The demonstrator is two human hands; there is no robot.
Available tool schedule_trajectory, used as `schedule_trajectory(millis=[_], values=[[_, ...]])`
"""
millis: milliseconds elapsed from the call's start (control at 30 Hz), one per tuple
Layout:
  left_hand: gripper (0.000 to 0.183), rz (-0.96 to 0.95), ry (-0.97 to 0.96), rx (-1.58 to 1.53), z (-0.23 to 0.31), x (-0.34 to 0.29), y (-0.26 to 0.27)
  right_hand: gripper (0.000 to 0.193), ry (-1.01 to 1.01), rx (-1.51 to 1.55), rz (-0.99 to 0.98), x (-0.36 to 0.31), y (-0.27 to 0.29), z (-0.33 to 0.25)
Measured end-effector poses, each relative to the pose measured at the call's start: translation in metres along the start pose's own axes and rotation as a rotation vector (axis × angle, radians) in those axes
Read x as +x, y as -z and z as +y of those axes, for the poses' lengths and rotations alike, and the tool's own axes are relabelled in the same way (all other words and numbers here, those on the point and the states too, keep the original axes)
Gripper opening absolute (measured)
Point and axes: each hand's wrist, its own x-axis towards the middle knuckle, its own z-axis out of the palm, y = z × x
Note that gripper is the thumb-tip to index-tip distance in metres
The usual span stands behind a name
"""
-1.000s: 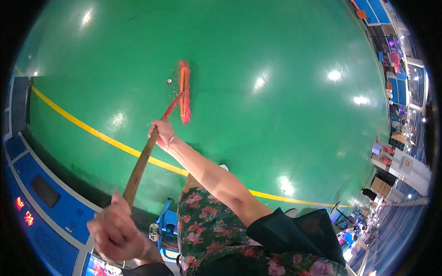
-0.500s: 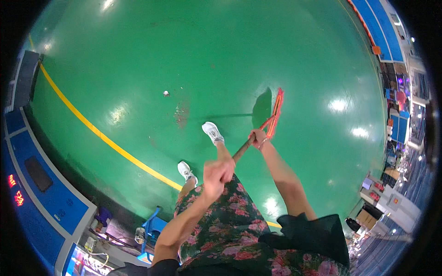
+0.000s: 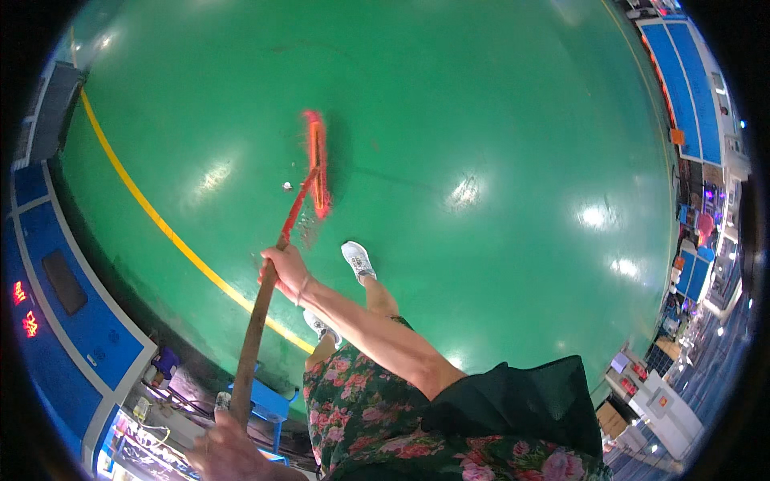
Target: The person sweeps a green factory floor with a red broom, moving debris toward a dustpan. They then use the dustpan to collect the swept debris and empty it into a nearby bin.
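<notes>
Keep the red broom (image 3: 318,156) level, drawing short, even strokes over the loose dust (image 3: 308,229) and the small white scrap (image 3: 287,186). Gripping the wooden handle (image 3: 254,337) with closed right hand (image 3: 282,268) low and closed left hand (image 3: 231,451) high. Find the broom nearer the left edge of the green floor (image 3: 497,96) than its right; cannot tell if pressed down. Count one broom, one scrap, two white shoes (image 3: 358,258), one yellow line (image 3: 183,248), two hands.

Long, red-bristled broom head (image 3: 318,154): bristle edges blurred. Bare left hand (image 3: 228,451): blurred. White floor debris (image 3: 287,186): too small to identify.
</notes>
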Motion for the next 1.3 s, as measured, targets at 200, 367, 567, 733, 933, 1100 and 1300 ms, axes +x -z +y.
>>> schedule_trajectory(millis=[200,367,567,733,933,1100,1300], values=[[0.029,0.243,0.079,0.091,-0.017,-0.012,-0.004,0.015,0.208,-0.006,0.231,-0.051,0.065,-0.073],[0.037,-0.252,0.581,0.183,-0.165,0.029,-0.082,0.012,0.282,-0.148,0.412,0.011,0.222,-0.2],[0.042,0.038,0.529,-0.015,-0.147,0.075,-0.066,0.015,0.111,-0.13,0.145,0.114,0.177,-0.163],[0.04,0.196,0.015,0.08,-0.061,0.072,-0.057,0.022,-0.07,-0.364,0.103,0.114,0.011,-0.063],[0.041,-0.058,-0.066,0.075,-0.01,0.054,-0.075,0.01,0.041,-0.221,0.039,0.037,-0.017,-0.102],[0.044,-0.156,0.194,-0.033,-0.105,0.081,-0.118,0.013,0.132,-0.316,0.23,0.066,0.071,-0.26],[0.041,0.018,0.59,-0.282,-0.18,0.179,-0.179,0.016,0.008,-0.524,0.221,0.153,0.08,-0.364]])
